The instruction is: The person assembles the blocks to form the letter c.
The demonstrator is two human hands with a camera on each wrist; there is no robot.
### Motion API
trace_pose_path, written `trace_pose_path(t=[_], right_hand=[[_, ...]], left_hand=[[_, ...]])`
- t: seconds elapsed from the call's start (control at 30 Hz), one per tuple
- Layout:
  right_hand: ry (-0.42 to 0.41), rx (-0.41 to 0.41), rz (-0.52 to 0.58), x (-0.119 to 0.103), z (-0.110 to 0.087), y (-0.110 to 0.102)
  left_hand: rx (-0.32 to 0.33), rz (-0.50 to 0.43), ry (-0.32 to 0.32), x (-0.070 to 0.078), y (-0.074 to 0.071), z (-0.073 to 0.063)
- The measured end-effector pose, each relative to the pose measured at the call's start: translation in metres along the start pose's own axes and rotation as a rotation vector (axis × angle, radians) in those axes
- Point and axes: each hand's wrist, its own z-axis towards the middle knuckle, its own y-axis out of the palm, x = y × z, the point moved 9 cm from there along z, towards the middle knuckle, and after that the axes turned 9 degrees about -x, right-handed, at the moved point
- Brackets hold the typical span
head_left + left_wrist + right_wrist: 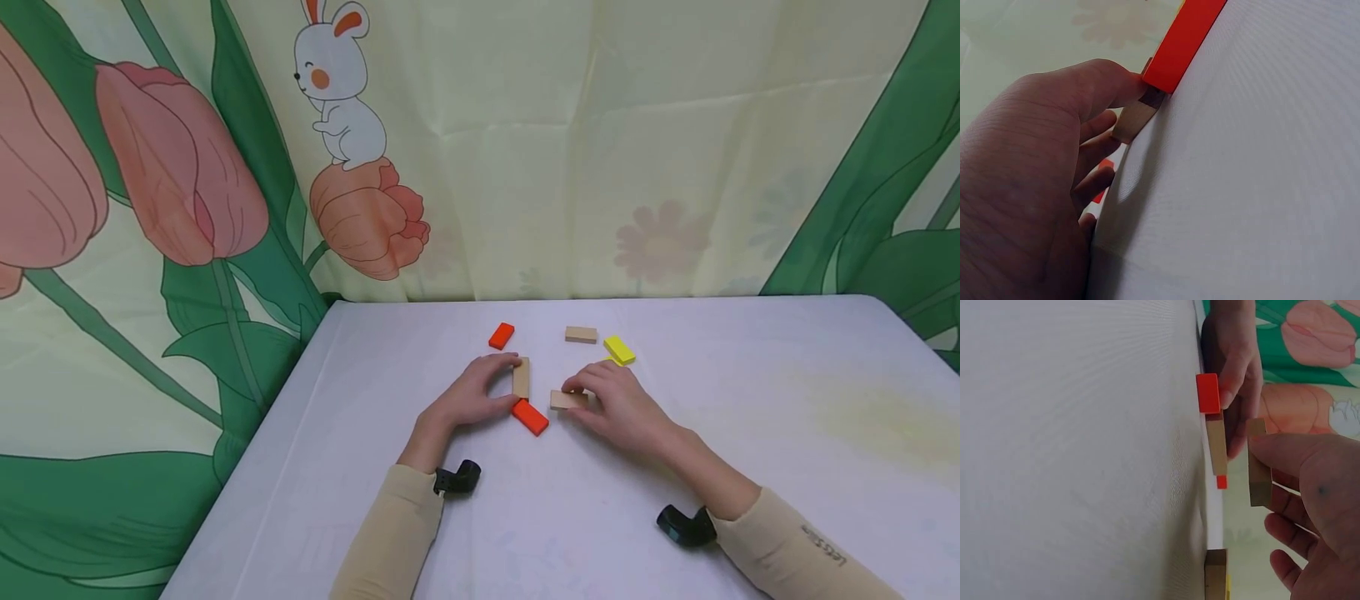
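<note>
My left hand (474, 393) holds a plain wooden block (521, 379) lying on the table, thumb at its near end and fingertips at its far end. A red block (530, 417) lies slantwise against that near end, close by the thumb; the left wrist view shows this red block (1186, 47) beside the thumb tip. Between thumb and fingers, my right hand (621, 408) pinches a second wooden block (568, 400), to the right of the first. The right wrist view shows this held block (1259, 469) raised off the tabletop, its middle partly covered by the thumb.
Farther back lie another red block (502, 336), a wooden block (581, 334) and a yellow block (619, 349). A bit of yellow shows just beyond the right fingers. The white-covered table (750, 400) ends at a printed curtain (525, 167) behind.
</note>
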Motion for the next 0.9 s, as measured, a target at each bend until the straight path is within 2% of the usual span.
trace_pose_path(t=[0.47, 0.9], right_hand=[[0.023, -0.031, 0.023, -0.0028, -0.0038, 0.0037], [0.006, -0.060, 0.038, -0.0068, -0.0009, 0.0077]], left_hand=[[-0.003, 0.018, 0.007, -0.0014, -0.0006, 0.0003], [-0.010, 0.026, 0.018, -0.0068, -0.0032, 0.0036]])
